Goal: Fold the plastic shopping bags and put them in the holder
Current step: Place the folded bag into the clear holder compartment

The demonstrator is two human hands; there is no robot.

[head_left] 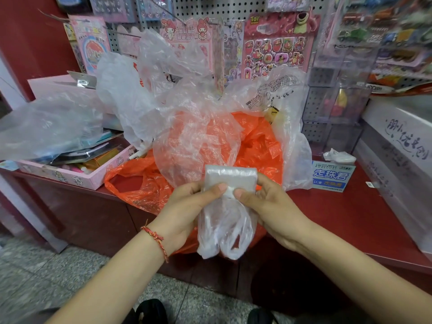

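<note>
Barely begun: left hand (187, 206) and right hand (268, 206) pinch one half-folded clear bag (230, 177). Loose bags (182, 108) wait behind; no holder visible

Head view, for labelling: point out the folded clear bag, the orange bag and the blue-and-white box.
folded clear bag (230, 177), head view, folded top block
orange bag (261, 148), head view, crinkled right side
blue-and-white box (332, 177), head view, printed front

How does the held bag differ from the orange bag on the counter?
The held bag is clear, the orange bag coloured. The held bag is folded into a flat packet, handles hanging; the orange bag lies crumpled, unfolded. The left hand and right hand pinch the held bag; the orange bag rests on the counter. Both are thin plastic.
</note>
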